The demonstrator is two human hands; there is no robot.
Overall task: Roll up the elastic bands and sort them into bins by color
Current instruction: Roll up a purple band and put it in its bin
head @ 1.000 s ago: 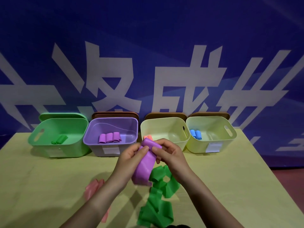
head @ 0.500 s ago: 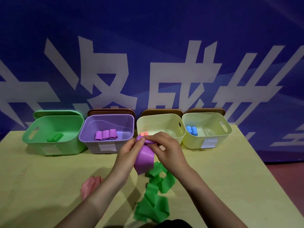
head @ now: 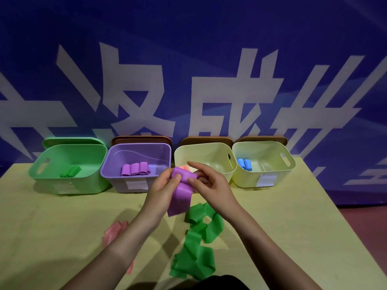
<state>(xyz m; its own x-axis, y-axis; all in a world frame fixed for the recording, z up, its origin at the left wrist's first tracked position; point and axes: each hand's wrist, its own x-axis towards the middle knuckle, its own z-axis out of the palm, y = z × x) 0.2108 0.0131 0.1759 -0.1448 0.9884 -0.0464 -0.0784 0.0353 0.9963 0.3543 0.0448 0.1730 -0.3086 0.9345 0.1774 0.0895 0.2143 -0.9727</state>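
Now rolling purple band (head: 181,190) mid-air above table (head: 62,216), in front of purple bin (head: 136,164). Left hand (head: 164,190) and right hand (head: 211,185) pinching rolled top; right index lifted straight. Loose tail shorter than a second ago, roll thicker. Nearly ready for purple bin. Green band (head: 199,243) and pink band (head: 114,232) unrolled on table.
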